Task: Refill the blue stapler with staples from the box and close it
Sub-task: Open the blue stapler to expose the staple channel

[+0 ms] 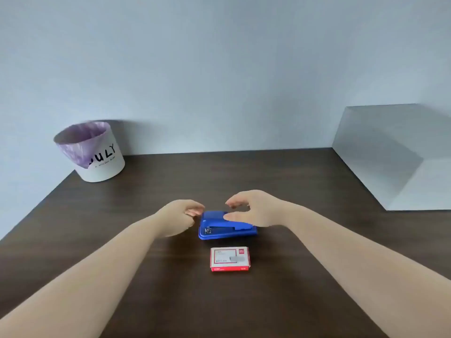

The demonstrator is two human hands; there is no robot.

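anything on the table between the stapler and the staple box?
Nothing. In the head view, only a bare strip of dark wood table separates the blue stapler from the staple box just in front of it.

the blue stapler (225,226) lies flat on the dark wood table, closed, its long side across the view and its metal mouth toward the left. the staple box (230,259) sits just in front of it, nearer the person, apart from it. the box is small and rectangular, red and white with a grey staple picture on top, lying flat and shut.
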